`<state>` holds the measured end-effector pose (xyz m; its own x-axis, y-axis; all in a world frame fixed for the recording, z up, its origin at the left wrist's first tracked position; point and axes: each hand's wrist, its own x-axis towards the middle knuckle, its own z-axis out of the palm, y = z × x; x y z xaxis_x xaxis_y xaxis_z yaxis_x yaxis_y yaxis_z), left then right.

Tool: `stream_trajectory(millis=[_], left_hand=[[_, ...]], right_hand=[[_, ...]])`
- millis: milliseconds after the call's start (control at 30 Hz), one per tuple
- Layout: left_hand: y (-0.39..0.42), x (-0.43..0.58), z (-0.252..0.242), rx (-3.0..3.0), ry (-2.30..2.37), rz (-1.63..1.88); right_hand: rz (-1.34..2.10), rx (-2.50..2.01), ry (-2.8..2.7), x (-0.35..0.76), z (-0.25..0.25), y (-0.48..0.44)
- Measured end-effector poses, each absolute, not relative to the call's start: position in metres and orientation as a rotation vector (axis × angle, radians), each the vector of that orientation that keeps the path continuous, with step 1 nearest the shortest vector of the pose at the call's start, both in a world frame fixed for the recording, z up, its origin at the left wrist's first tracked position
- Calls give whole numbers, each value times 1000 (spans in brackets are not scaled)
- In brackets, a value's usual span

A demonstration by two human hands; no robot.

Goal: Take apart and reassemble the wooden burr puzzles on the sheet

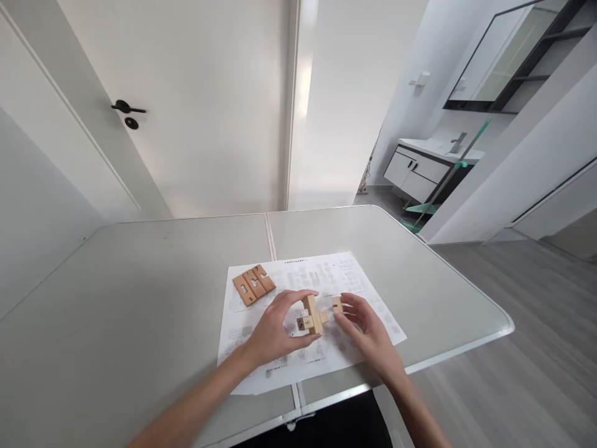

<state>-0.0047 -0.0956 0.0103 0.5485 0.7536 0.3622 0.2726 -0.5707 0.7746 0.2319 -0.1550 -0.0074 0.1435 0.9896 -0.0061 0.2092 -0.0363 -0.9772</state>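
My left hand (278,326) grips a cross-shaped assembly of pale wooden puzzle blocks (313,318) between thumb and fingers, above a printed sheet. Dark markings show on the end of the block facing left. Just to the right, my right hand (366,323) pinches a small separate wooden block (337,305) with a dark notch in it; a gap lies between it and the assembly. Part of that block is hidden by my fingers. Three reddish-brown wooden plates (254,285) with cut-out slots and numbers lie side by side on the sheet's upper left.
The printed paper sheet (298,371) lies on a grey folding table (140,311) with a metal edge and a centre seam. A white door with a black handle (128,107) stands behind. At the right are a sink cabinet (415,171) and a green-handled broom (476,134).
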Motion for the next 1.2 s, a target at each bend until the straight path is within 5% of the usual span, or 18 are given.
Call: stream_trajectory(millis=[300,1200], left_hand=[[-93,-3,11,2000,835,922],[-95,-3,13,2030,924,951]], right_hand=[[427,-1491,-1757,224,-22,-155],[613,-1401,-1493,219,-9,-171]])
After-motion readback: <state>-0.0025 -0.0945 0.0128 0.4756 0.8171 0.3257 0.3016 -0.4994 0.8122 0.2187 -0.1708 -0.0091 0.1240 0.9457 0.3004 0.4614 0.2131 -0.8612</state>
